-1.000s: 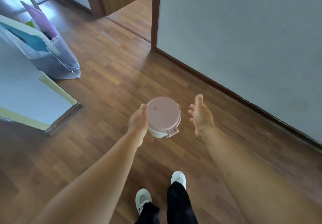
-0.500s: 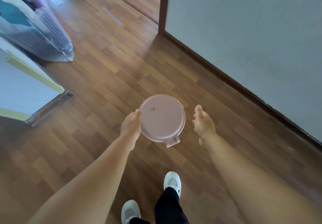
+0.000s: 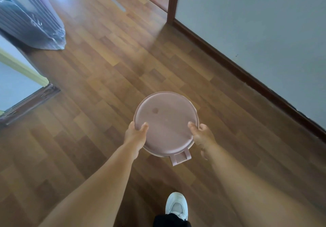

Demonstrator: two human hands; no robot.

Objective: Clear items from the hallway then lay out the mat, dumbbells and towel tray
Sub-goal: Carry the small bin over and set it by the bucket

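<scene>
A small round bin with a pink lid (image 3: 166, 120) and a pink foot pedal at its near side stands on the wooden floor just in front of me. My left hand (image 3: 135, 135) grips the lid's left rim, thumb on top. At the right rim my right hand (image 3: 202, 136) grips it the same way, thumb lying on the lid. The bin's pale body is almost hidden under the lid.
A grey wall (image 3: 255, 23) with a dark skirting board runs along the right. A dark door frame (image 3: 172, 0) stands at the top. A plastic-wrapped bundle (image 3: 33, 25) leans at the top left, beside a pale panel (image 3: 17, 83). My white shoe (image 3: 177, 205) is at the bottom.
Both hands have closed in from either side of the bin and now grip its lid rim. The view has moved closer and tilted further down over the bin.
</scene>
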